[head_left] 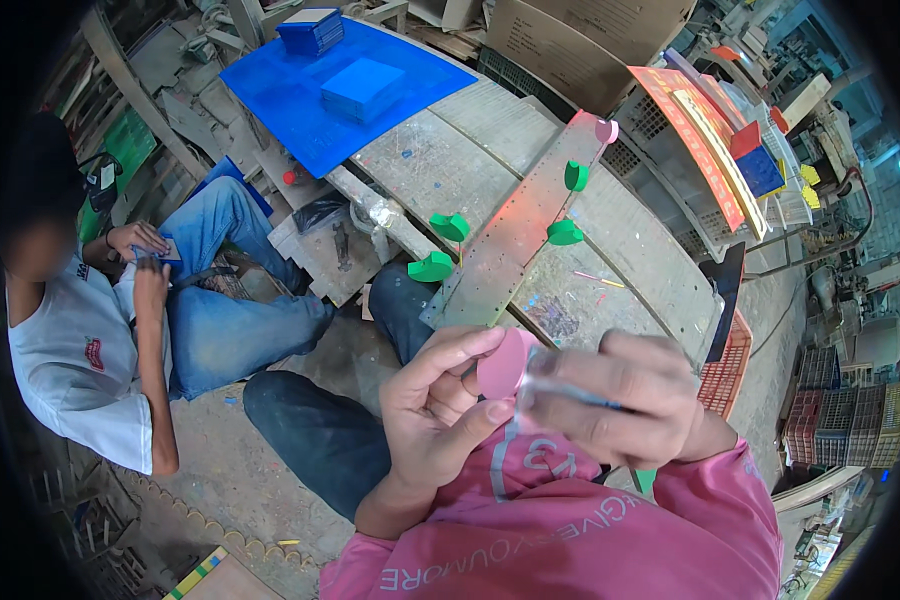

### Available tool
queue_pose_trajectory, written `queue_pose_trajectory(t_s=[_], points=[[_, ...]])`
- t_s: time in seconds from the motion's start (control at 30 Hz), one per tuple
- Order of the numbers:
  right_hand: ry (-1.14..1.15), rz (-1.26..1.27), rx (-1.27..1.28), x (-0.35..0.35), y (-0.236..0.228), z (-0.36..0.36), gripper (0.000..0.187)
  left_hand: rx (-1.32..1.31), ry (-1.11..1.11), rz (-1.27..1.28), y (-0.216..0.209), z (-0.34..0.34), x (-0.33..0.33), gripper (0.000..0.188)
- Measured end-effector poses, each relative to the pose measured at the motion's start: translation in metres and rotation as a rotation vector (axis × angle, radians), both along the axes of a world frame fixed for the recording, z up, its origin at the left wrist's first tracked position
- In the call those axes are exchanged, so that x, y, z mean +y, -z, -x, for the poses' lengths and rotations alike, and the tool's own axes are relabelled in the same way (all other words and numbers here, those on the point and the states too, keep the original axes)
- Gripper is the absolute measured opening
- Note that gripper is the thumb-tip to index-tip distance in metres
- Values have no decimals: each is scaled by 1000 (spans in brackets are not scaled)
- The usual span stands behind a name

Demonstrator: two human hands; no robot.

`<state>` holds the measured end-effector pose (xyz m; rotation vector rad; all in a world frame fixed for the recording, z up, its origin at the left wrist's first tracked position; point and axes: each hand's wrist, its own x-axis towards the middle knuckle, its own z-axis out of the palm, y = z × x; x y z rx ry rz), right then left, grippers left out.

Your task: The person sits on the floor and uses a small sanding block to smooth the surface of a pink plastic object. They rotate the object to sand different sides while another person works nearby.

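The person's left hand (432,405) is holding a pink, flat-faced, rounded piece (502,362) in front of the pink shirt (580,540), its grip clamping thumb and fingers on the rim. The right hand (630,395) is blurring with motion right beside the piece; something pale and streaked is showing at its fingertips, but whether its grip is closing on it, one cannot tell. Beyond the hands, a long, narrow board pierced with small holes (500,240) is lying across the grey, slatted wooden counter (660,245). Four green rounded pieces (565,232) and one pink rounded piece (607,131) are standing out along its edges, some visibly on thin sticks. Farther off, two stacks of blue square pieces (362,90) are resting on a bright blue sheet (315,140). At left, a co-worker in a white T-shirt (80,370) and blue jeans is sitting, both hands (148,250) handling a small flat piece.
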<state>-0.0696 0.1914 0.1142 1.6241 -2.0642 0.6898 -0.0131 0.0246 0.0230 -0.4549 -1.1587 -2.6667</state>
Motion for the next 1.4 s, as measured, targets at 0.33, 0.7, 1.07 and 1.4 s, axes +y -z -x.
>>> queue_pose_trajectory(t_s=[0.33,0.7,1.07,1.4], points=[[132,407,-905,0,-3,-12,80,-40,46,-43,-2,-2,2,47],[278,607,-1311,-6,-1,8,55,6,90,-19,-3,-6,1,53],[414,341,-672,5,-8,-12,18,-146,-12,19,-8,-6,8,54],[79,92,-194,13,-2,-15,27,-15,59,-68,1,-6,3,56]])
